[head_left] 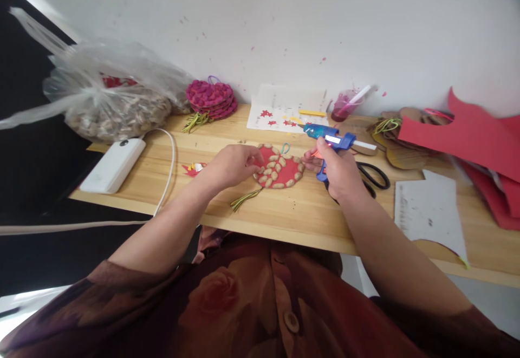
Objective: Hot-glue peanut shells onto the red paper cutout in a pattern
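Note:
A red disc [287,170] lies on the wooden table, with peanuts in their shells around its rim and across its middle. It has a small teal loop at the top and a green tassel [245,201] at the lower left. My left hand [238,164] is at the disc's left edge, fingers curled; whatever its fingertips hold, if anything, is hidden. My right hand [339,168] grips a blue glue gun [325,131] just right of the disc, its nozzle pointing left and a white stick coming out of its back.
Left are a white power bank [114,166] with a cable and a bag of peanuts [117,114]. Purple discs [211,98], a paper sheet [260,104] and a cup [343,106] stand behind. Right are black-handled scissors [379,176], red sheets [467,136] and grey card [426,206].

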`<state>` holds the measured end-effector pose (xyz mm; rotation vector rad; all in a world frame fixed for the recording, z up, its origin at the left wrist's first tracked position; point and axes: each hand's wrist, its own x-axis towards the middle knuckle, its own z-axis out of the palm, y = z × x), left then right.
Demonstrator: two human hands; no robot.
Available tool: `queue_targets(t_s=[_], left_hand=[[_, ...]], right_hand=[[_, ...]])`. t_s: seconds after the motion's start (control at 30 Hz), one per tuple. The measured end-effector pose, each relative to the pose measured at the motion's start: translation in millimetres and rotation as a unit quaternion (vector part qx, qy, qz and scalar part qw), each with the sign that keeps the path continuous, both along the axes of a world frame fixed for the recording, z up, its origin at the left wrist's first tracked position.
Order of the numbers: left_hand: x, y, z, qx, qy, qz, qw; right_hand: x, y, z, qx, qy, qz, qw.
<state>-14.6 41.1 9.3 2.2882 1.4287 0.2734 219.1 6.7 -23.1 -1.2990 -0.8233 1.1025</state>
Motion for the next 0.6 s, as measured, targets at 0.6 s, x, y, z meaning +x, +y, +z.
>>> queue_targets(t_s=[0.6], left_hand=[[4.1,1.7,0.5,-0.013,0.027,-0.025,0.999]], right_hand=[[0.6,-0.3,-1.6,0.001,-0.019,0.008,1.0]])
